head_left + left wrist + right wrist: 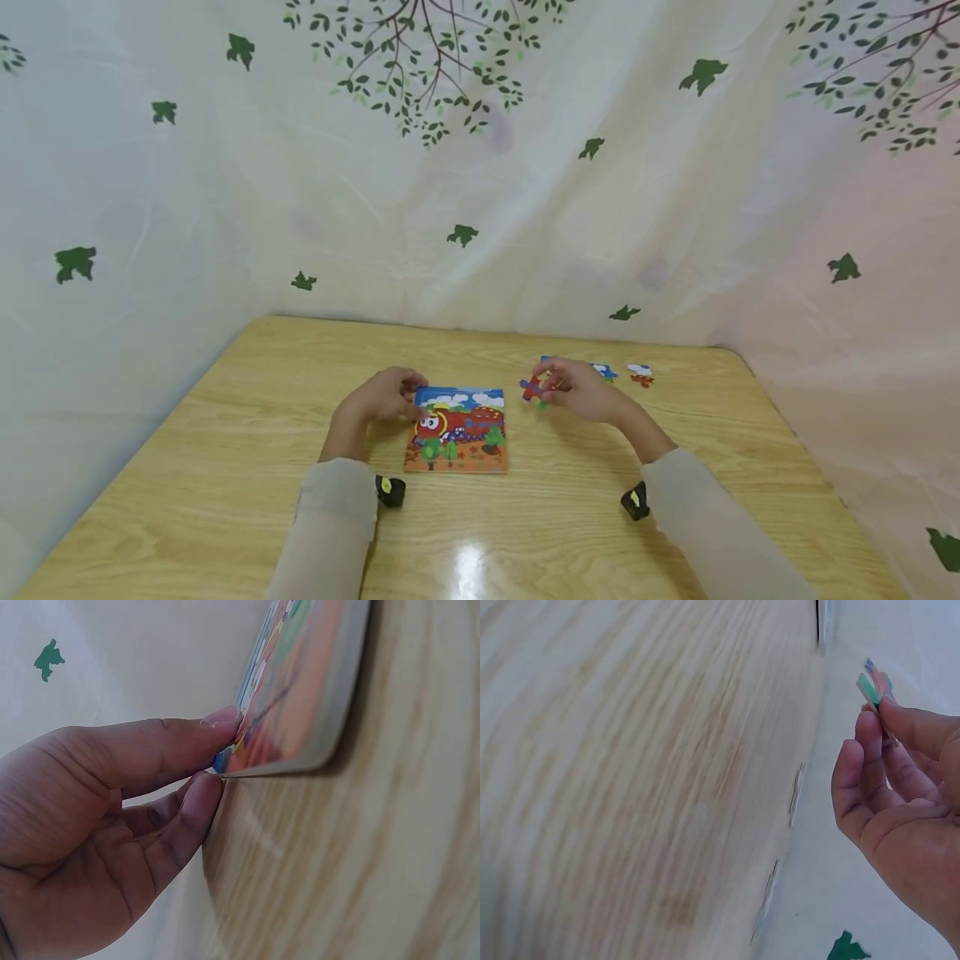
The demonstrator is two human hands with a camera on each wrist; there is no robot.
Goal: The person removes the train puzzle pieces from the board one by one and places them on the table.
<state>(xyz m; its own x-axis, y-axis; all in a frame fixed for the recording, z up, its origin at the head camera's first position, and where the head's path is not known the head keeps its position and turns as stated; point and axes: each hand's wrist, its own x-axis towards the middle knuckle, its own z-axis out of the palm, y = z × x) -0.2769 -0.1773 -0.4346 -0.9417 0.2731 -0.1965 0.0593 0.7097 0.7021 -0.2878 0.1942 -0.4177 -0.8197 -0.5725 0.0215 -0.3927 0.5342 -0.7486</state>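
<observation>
A square jigsaw puzzle board (468, 429) with a red cartoon train, blue sky and green trees lies flat on the table. My left hand (386, 394) holds its left edge, and in the left wrist view the thumb (217, 724) is on the picture side with a fingertip at the edge. To the right of the board, my right hand (585, 392) pinches a jigsaw piece (532, 388) in red, purple and green. The right wrist view shows this piece (870, 686) between thumb and fingers, raised off the wood.
Several loose jigsaw pieces lie toward the table's back right, among them a blue and white piece (604, 372) and a white and red piece (641, 374). The wooden table (225, 467) ends at a hanging cloth (360, 217) printed with leaves and branches.
</observation>
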